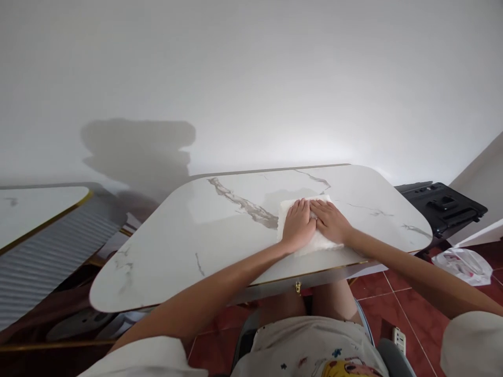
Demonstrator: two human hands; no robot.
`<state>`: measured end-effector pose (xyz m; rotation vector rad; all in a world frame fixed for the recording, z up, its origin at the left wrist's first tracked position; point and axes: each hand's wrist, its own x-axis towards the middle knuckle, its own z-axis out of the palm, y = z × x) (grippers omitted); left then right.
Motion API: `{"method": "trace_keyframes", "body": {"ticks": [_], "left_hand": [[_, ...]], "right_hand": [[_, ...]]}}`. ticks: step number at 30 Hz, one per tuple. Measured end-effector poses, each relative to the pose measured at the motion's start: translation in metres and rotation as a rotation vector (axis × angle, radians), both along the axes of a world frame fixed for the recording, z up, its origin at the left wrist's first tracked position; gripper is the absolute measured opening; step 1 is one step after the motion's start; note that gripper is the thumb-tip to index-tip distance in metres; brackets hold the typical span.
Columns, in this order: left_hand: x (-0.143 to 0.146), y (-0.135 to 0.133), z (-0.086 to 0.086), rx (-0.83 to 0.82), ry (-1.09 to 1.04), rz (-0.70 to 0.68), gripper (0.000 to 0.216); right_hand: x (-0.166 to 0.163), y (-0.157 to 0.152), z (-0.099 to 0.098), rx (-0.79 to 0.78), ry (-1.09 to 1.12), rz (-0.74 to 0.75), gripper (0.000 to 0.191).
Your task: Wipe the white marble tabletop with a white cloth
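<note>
A white cloth or paper towel (316,243) lies flat on the white marble-patterned tabletop (220,235), right of its middle. On its left half rests my left hand (299,225), palm down with fingers stretched out. My right hand (330,221) lies flat on the right part of the same sheet, its fingers also extended. The two thumbs meet or nearly meet between the hands. Both hands press on the sheet from above without gripping it, and they cover much of it.
Behind the tabletop rises a white wall (251,78). A second marble-topped cabinet (39,209) stands at left. A black case (448,207) is at right, with a white plastic bag (463,264) beneath. A power strip (399,340) lies on the red tiled floor (418,309).
</note>
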<state>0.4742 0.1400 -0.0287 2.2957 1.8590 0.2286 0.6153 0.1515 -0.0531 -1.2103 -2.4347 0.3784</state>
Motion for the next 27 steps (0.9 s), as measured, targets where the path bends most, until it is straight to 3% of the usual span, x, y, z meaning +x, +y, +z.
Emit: {"method": "trace_keyframes", "body": {"ticks": [5,14,21,27], "left_hand": [[0.005,0.067,-0.005,0.063,0.028,0.006,0.047],[-0.014,0.172,-0.019,0.148,0.023,0.037,0.041],[0.001,0.222,-0.031,0.162,0.082,0.067,0.041],[0.036,0.236,-0.037,0.181,0.085,0.051,0.039]], "right_hand": [[-0.003,0.069,-0.006,0.01,0.003,0.016,0.051],[-0.027,0.185,-0.027,0.06,0.053,0.044,0.047],[-0.014,0.249,-0.051,0.084,0.091,0.079,0.049],[0.021,0.261,-0.062,0.094,0.082,0.029,0.05]]}}
